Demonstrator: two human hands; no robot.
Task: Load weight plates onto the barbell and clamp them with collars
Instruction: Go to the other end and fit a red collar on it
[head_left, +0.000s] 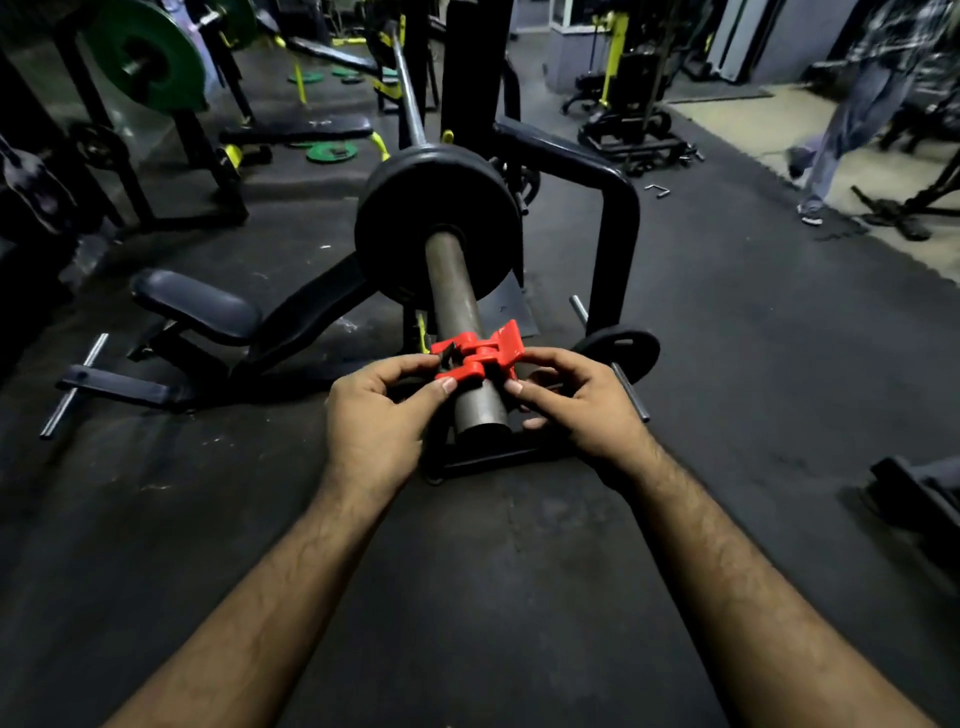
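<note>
Upper left of frame: green plate (144, 54) on a rack, w/ small green plates (331, 151) lying on the floor beyond it. Mid-left: black padded seat (196, 306) of a bench frame.

Left forearm comes up from bottom left, angled toward centre. Left hand (375, 415) back-up, fingers curled, thumb and forefinger pinching the left side of the red collar (475, 355).

Centre: barbell (457, 306) sleeve points at the camera, its open end just below the hands. Collar sits around the sleeve near that end, lever flap raised at upper right, well apart from the black plate (436, 223) loaded further up the sleeve.

Right hand (579, 402) mirrors the left: forearm in from bottom right, fingers curled, fingertips gripping the collar's right side.

Right of centre: smaller black plate (618, 351) on a storage peg. Upper right: a person's legs (841, 130), blurred.
</note>
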